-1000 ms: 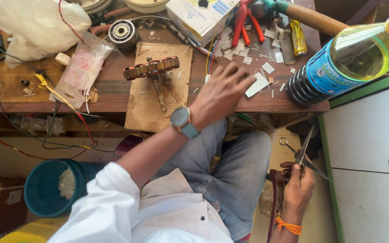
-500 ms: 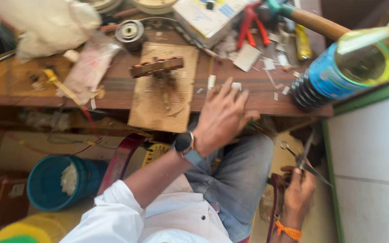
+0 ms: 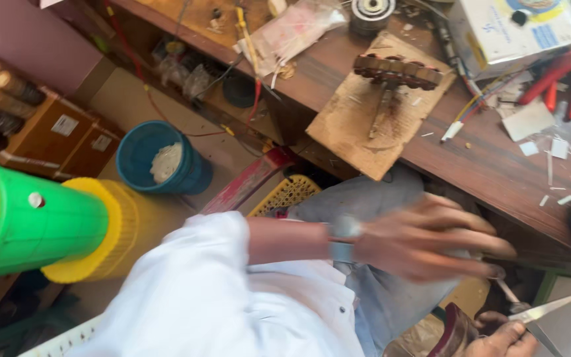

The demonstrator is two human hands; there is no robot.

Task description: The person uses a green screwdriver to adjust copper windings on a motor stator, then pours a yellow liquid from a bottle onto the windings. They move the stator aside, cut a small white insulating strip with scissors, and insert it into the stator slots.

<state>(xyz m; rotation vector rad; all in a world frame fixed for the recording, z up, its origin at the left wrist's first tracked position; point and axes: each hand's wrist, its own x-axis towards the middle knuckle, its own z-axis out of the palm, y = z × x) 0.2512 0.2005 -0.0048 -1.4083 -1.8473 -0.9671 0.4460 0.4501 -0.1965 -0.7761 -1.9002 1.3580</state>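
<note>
Left hand [image 3: 431,238] now off workbench [image 3: 497,165].

Motor core [image 3: 396,71] on board [image 3: 365,119], board on bench [image 3: 497,165]; bucket [image 3: 156,158] on floor, left below.

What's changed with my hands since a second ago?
The left hand has come off the workbench edge and now hangs, blurred, over the lap, fingers spread. The right hand keeps its grip on the scissors. The wooden board stays on the bench.
</note>
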